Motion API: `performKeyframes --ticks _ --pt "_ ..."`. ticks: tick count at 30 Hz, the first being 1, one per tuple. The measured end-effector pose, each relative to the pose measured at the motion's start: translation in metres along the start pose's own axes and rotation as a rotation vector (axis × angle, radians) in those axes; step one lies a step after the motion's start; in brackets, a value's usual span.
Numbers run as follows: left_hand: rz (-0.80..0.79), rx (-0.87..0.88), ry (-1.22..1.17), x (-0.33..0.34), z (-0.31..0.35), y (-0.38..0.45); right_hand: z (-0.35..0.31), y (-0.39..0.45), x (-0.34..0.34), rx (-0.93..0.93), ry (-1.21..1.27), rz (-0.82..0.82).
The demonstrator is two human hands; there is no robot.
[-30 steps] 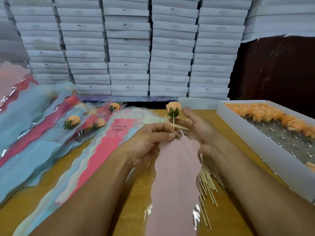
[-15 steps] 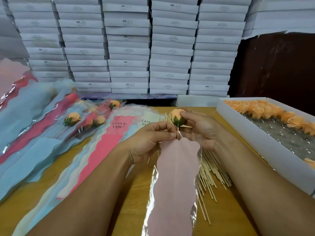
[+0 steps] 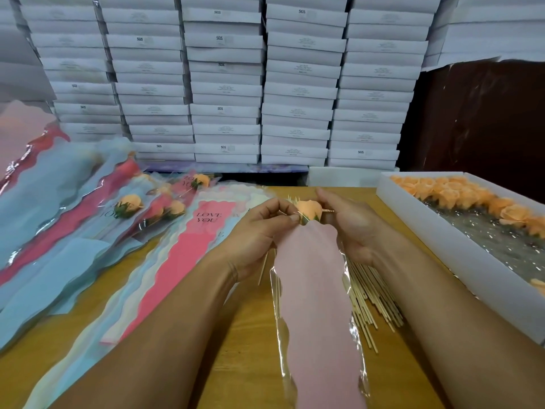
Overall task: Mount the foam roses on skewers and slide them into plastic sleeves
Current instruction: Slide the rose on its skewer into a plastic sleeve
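Foam rose [image 3: 307, 210] between both hands' fingers at mouth of pink sleeve [image 3: 312, 290]; left hand [image 3: 259, 231] fingers pinch sleeve edge; right hand [image 3: 351, 225] fingers curl behind bloom; sleeving step under way; next: likely push bloom down while mouth held open.

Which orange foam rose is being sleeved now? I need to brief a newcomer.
On the wooden table, find the long pink plastic sleeve. At its far mouth sits an orange foam rose, between the left hand and right hand; others lie untouched.
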State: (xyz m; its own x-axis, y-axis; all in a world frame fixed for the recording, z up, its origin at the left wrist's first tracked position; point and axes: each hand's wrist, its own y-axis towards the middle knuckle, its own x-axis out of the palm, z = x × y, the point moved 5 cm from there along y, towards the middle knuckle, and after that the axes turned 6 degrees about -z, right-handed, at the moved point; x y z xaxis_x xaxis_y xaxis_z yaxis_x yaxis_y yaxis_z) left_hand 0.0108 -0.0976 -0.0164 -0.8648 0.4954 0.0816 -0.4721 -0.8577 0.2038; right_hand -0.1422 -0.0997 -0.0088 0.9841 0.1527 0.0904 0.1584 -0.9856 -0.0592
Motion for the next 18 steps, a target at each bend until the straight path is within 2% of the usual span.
performKeyframes --ticks 18 --pt "0.146 0.034 0.084 -0.0046 0.0006 0.0003 0.0042 0.0029 0.0012 -0.009 -0.183 -0.017"
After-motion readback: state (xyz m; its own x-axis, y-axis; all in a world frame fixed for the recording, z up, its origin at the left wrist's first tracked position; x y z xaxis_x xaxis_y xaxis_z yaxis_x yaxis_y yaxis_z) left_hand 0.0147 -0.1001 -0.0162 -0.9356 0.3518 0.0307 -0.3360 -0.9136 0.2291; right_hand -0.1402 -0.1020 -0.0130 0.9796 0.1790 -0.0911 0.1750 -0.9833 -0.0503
